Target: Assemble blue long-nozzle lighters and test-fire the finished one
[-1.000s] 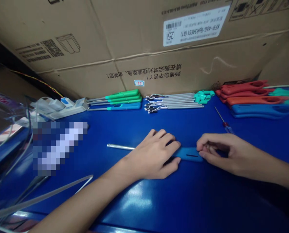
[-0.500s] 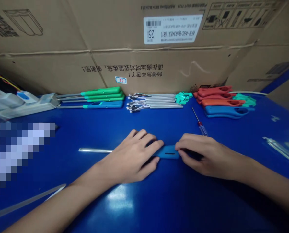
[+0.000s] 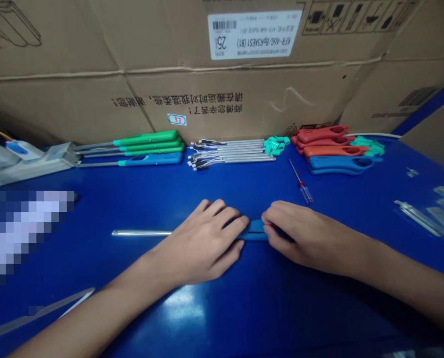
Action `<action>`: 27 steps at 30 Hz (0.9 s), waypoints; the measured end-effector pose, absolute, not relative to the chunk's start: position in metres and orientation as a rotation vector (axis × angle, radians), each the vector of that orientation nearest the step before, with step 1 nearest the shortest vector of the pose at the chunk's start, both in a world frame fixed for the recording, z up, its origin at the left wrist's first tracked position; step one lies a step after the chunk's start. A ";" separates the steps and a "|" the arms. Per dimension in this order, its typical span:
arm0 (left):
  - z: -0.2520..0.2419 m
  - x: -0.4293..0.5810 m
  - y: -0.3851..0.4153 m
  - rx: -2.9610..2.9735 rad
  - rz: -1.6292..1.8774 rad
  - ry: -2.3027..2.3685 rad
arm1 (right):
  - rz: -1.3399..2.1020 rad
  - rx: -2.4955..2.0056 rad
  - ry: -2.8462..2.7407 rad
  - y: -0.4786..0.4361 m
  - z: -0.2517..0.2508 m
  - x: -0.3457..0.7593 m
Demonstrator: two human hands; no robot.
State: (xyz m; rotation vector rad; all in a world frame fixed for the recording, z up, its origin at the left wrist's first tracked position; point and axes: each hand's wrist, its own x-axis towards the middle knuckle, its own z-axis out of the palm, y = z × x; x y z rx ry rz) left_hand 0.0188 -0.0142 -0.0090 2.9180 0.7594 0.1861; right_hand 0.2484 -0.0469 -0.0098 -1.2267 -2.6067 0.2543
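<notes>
A long-neck lighter with a blue handle [image 3: 256,230] and a silver metal tube [image 3: 142,233] lies crosswise on the blue table. My left hand [image 3: 209,238] is closed over the middle of it, hiding the part where tube and handle meet. At the handle's right end my right hand [image 3: 300,233] presses thumb and bent fingers together on the blue plastic. Those fingers partly cover a dark slot in the handle. Whether they also pinch something small I cannot tell.
Against the cardboard box [image 3: 184,82] lie green lighters [image 3: 153,141], a blue lighter [image 3: 155,158], metal tubes with wires [image 3: 244,151], teal pieces [image 3: 276,145], and red and blue handle shells [image 3: 337,164]. A screwdriver [image 3: 304,193] lies nearer. Clear parts [image 3: 421,219] are right, a power strip [image 3: 54,161] left.
My right fingers have slid slightly left along the handle, now covering part of the slot. My left hand keeps its grip. The view has shifted a little.
</notes>
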 end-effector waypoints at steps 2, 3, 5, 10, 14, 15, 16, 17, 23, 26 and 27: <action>-0.009 0.018 -0.015 2.928 0.197 0.755 | 0.148 -1.199 -2.637 -0.047 -0.013 0.247; -0.010 0.018 -0.015 2.932 0.203 0.752 | 0.086 -1.176 -2.651 -0.047 -0.014 0.247; -0.010 0.018 -0.016 2.936 0.213 0.744 | -0.036 -1.123 -2.686 -0.046 -0.016 0.246; -0.009 0.020 -0.017 2.920 0.214 0.733 | -0.287 -1.073 -2.762 -0.048 -0.012 0.246; -0.011 0.022 -0.018 2.923 0.231 0.717 | -0.310 -1.110 -2.808 -0.049 -0.008 0.245; -0.011 0.022 -0.018 2.925 0.237 0.712 | -0.311 -1.113 -2.814 -0.048 -0.007 0.245; -0.012 0.022 -0.018 2.926 0.243 0.710 | -0.316 -1.113 -2.817 -0.048 -0.007 0.245; -0.012 0.022 -0.018 2.926 0.245 0.708 | -0.320 -1.111 -2.817 -0.047 -0.007 0.245; -0.012 0.022 -0.019 2.923 0.234 0.693 | -0.294 -1.240 -2.754 -0.047 -0.009 0.241; -0.011 0.022 -0.019 2.915 0.235 0.699 | -0.166 -1.364 -2.746 -0.047 -0.006 0.241; -0.010 0.022 -0.019 2.912 0.234 0.703 | -0.088 -1.400 -2.737 -0.047 -0.003 0.242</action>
